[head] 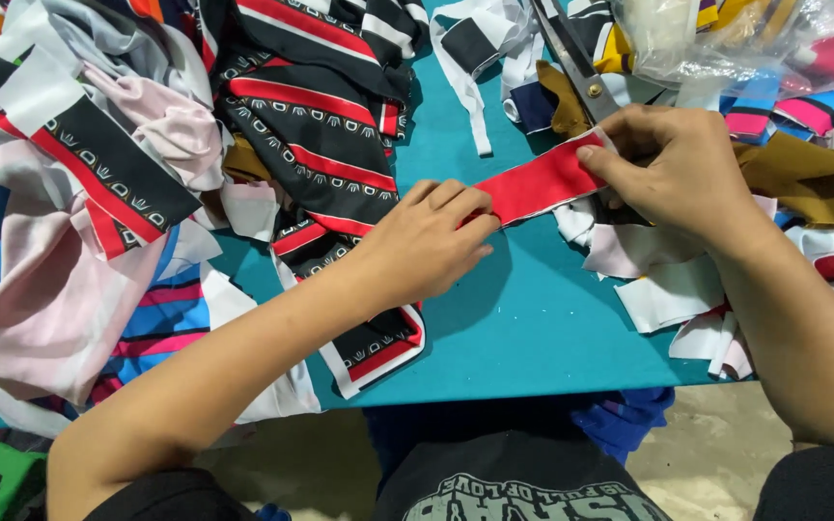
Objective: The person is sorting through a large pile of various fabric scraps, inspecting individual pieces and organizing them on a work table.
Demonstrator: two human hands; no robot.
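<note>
A red fabric strip [539, 183] with a white edge stretches between my two hands above the teal table [533, 328]. My left hand [427, 241] pinches its lower left end, fingers curled over the cloth. My right hand [678, 164] grips its upper right end between thumb and fingers. A pair of large metal scissors [576, 63] lies on the scraps just behind my right hand.
A heap of black, red and white patterned cloth [311, 125] and pink and blue pieces [60, 289] covers the left side. White and coloured scraps [668, 289] lie at the right. A clear plastic bag [726, 39] sits at the back right. The table's near edge runs by my lap.
</note>
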